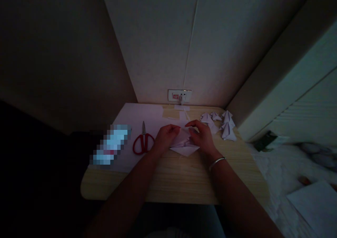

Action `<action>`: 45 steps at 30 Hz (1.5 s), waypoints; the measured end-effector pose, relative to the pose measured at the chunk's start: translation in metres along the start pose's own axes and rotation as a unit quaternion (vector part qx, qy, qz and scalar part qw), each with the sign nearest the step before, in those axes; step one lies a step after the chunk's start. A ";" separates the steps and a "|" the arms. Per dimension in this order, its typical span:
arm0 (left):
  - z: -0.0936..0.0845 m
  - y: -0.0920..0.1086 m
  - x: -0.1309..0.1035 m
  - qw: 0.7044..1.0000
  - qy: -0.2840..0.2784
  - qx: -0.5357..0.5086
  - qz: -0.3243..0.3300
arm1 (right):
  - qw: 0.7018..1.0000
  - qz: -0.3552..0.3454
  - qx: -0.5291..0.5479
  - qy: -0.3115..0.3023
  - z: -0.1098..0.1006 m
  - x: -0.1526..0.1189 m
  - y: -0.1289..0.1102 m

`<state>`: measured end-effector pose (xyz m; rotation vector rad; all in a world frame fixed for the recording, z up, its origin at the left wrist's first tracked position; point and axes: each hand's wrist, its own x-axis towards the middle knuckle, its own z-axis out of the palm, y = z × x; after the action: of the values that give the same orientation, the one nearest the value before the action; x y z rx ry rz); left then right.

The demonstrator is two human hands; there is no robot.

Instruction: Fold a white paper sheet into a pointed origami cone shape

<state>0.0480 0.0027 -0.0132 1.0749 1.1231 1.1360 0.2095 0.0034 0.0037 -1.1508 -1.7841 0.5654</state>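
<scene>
Between my two hands is a partly folded piece of white paper [185,149], low on the wooden table, with a pointed flap toward me. My left hand [167,137] pinches its left upper edge between thumb and fingers. On the other side my right hand [202,135], with a bangle at the wrist, grips the paper's right side, its index finger bent over the top. Red-handled scissors [143,139] lie just left of my left hand, blades pointing away. Several folded paper pieces [228,127] sit beyond my right hand.
Large white paper sheets [144,111] cover the left of the wooden table [181,185]. A blurred-out bright phone-like object [112,145] lies there. Paper strips [182,107] are near the wall, below a socket [179,96] with a plug. At right, a white sheet [316,204] rests on a pale surface.
</scene>
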 end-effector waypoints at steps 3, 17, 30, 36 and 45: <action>-0.002 -0.002 0.001 1.000 -0.016 0.003 -0.024 | 1.000 -0.003 0.005 0.013 0.000 0.001 0.005; 0.000 0.002 -0.002 0.999 -0.015 0.029 0.006 | 0.996 0.048 0.062 -0.040 0.001 0.001 0.003; 0.000 0.007 -0.006 0.999 -0.047 0.011 -0.026 | 0.987 0.120 0.100 -0.033 -0.001 0.002 0.003; -0.002 0.002 -0.003 0.998 -0.040 0.048 0.000 | 0.996 -0.023 -0.055 -0.060 -0.005 0.002 0.006; 0.001 0.003 -0.003 0.999 0.023 -0.030 -0.004 | 0.972 -0.162 -0.141 -0.096 -0.005 0.001 0.004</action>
<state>0.0486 0.0000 -0.0101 1.0021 1.1212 1.1870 0.2158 0.0058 0.0039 -0.9827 -2.2186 0.2382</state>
